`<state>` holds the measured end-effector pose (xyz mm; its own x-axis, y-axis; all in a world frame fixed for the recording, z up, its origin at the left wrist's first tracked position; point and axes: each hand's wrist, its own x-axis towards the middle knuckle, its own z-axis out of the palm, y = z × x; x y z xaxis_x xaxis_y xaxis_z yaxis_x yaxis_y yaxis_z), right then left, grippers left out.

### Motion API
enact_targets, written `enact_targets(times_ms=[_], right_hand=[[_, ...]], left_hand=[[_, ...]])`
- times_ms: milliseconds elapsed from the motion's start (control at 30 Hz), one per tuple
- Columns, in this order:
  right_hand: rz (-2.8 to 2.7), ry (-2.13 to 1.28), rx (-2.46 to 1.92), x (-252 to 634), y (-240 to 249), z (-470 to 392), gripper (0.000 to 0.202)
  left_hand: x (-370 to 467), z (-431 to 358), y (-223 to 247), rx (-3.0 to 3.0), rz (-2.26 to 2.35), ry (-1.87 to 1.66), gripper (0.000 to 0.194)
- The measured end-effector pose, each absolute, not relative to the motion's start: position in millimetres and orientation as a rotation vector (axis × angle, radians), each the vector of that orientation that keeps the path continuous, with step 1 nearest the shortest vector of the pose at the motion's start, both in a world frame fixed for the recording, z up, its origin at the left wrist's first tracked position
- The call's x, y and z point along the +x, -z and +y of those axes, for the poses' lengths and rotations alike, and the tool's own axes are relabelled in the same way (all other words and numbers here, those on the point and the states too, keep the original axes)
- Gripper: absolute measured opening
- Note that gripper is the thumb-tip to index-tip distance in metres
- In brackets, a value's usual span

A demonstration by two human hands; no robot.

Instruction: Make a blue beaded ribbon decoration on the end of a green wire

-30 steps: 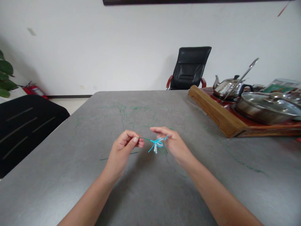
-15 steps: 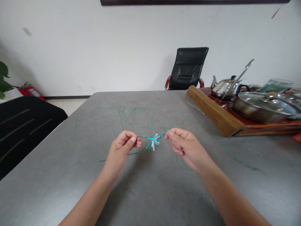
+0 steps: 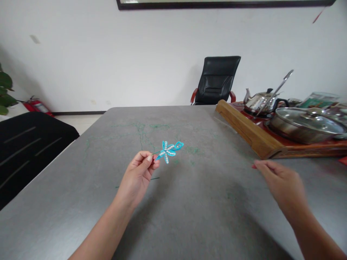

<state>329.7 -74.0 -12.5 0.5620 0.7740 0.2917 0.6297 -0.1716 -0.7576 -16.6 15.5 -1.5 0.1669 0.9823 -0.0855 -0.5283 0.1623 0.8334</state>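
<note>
My left hand (image 3: pixel 142 167) pinches the thin green stem of a small beaded flower (image 3: pixel 166 151) between thumb and fingertips. The flower has bright blue looped petals lined with pearly white beads, and one blue loop points to the right. It is held above the grey table. A thin dark green stem (image 3: pixel 155 178) lies behind my left hand, partly hidden by the wrist. My right hand (image 3: pixel 280 182) is well to the right, near the tray's front corner, slightly blurred, with thumb and fingers pressed together. A tiny reddish spot shows at its fingertips; I cannot tell what it is.
A wooden tray (image 3: pixel 252 139) at the right carries a steel kettle (image 3: pixel 261 101) and a lidded pan (image 3: pixel 303 124). Green thread-like marks spread across the grey table (image 3: pixel 195 220). A black chair (image 3: pixel 221 79) stands behind, and dark cloth-like material (image 3: pixel 35 144) is at the left.
My right hand has let go of the beaded flower and moved right, toward the tray's corner. The flower, still in my left hand, has turned so its petals face me.
</note>
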Motion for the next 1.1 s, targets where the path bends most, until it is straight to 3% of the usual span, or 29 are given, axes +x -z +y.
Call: enact_targets(times_ms=[33, 100, 167, 267, 367, 467, 567, 700, 800, 1000, 1100], right_hand=[[-1.255, 0.064, -2.061, 330, 13, -78, 0.01], [-1.491, 0.486, -2.044, 316, 10, -81, 0.02], [-1.691, 0.584, -1.791, 284, 3, -81, 0.02], [-1.897, 0.292, -1.458, 221, -7, -79, 0.014], [-1.983, -0.314, -1.429, 166, -8, -73, 0.017], [-1.859, -0.494, -1.468, 134, 0, -56, 0.046], [-1.746, -0.693, -1.306, 120, 15, -34, 0.058], [-1.56, -0.984, -1.218, 115, 29, -23, 0.035], [-1.616, -0.777, -1.346, 119, 27, -32, 0.018], [-2.1, 0.039, -1.349, 125, 13, -49, 0.029], [-2.162, 0.263, -1.269, 124, 9, -52, 0.03]], left_hand=[[-16, 15, 1, 0.76, 0.756, -1.237, 0.021], [-14, 13, 1, 0.776, 0.767, -1.238, 0.02], [-12, 11, 1, 0.801, 0.78, -1.239, 0.019], [-10, 9, 1, 0.849, 0.806, -1.244, 0.018], [-9, 6, 2, 0.894, 0.828, -1.257, 0.017], [-8, 3, 4, 0.932, 0.847, -1.262, 0.014], [-7, 1, 6, 0.994, 0.875, -1.246, 0.011], [-7, 1, 8, 1.128, 0.941, -1.256, 0.009], [-8, 1, 7, 1.268, 1.028, -1.304, 0.009], [-10, -3, 5, 1.483, 1.166, -1.333, 0.01], [-10, -5, 7, 1.564, 1.194, -1.339, 0.01]])
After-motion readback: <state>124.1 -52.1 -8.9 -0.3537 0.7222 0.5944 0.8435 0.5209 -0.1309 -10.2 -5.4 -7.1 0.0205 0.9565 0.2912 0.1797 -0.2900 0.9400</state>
